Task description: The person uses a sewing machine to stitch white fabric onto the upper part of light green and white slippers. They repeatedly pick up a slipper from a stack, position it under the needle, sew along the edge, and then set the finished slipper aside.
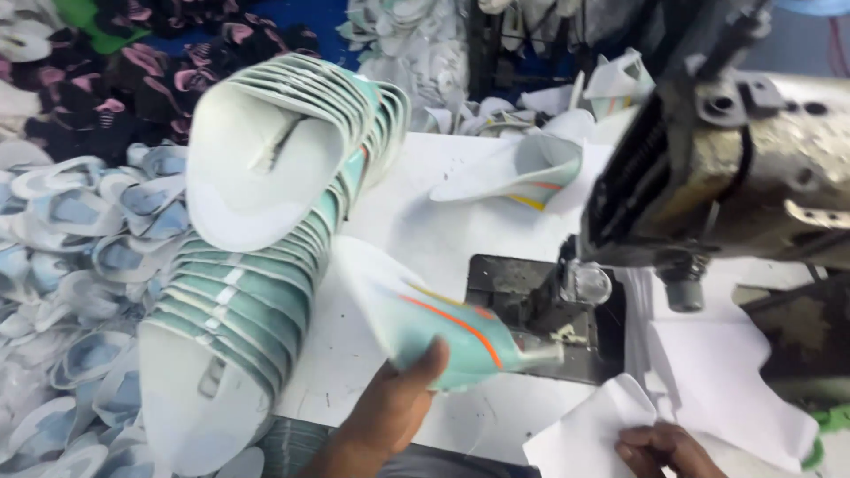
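My left hand point(394, 403) grips a curved mint-green shoe upper piece point(434, 323) with orange and yellow stripes, its narrow end pointing toward the needle area of a worn sewing machine point(735, 168). My right hand point(664, 447) rests at the bottom edge on a white fabric piece point(593, 429), fingers curled over it. The dark metal needle plate point(522, 301) lies just behind the held piece.
A tall nested stack of the same mint and white uppers point(266, 221) leans on the white table point(425, 230) at left. Another single upper point(522, 173) lies at the back. Piles of pale blue and black-pink pieces point(71, 248) fill the left side.
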